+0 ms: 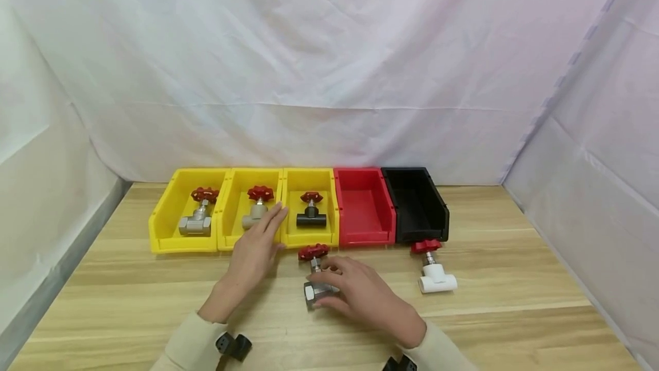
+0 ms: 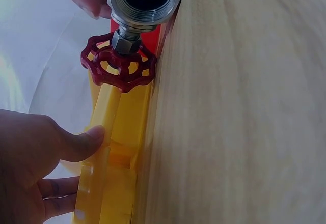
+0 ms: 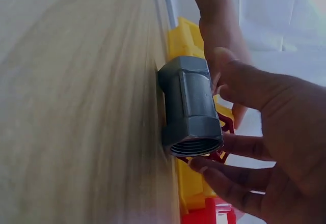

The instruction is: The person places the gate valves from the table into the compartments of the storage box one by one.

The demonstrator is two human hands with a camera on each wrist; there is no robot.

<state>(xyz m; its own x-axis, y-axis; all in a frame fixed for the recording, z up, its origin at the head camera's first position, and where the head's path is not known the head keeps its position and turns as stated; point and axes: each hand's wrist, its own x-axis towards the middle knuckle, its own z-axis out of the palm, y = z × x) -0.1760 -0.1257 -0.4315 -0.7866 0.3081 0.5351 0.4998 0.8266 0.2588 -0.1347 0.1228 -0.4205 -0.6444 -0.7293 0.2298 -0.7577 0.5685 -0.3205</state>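
In the head view my right hand [image 1: 362, 291] curls its fingers and thumb around the body of a metal gate valve [image 1: 315, 291] with a red handwheel, in front of the third yellow bin. Up close, the grey valve body [image 3: 191, 102] shows a threaded open end, low over the wood, with my thumb on one side and fingers on the other. My left hand [image 1: 255, 254] reaches over the fronts of the second yellow bin [image 1: 234, 242] and third yellow bin [image 1: 309, 240], fingers fairly straight. Its thumb rests at the bin edge in the left wrist view.
A metal valve [image 1: 195, 223], a beige valve [image 1: 252, 218] and a black valve [image 1: 311, 219] lie in the yellow bins. Beside these stand a red bin [image 1: 365, 211] and a black bin [image 1: 417, 205]. A white valve [image 1: 437, 279] lies at right on the table [image 1: 515, 325].
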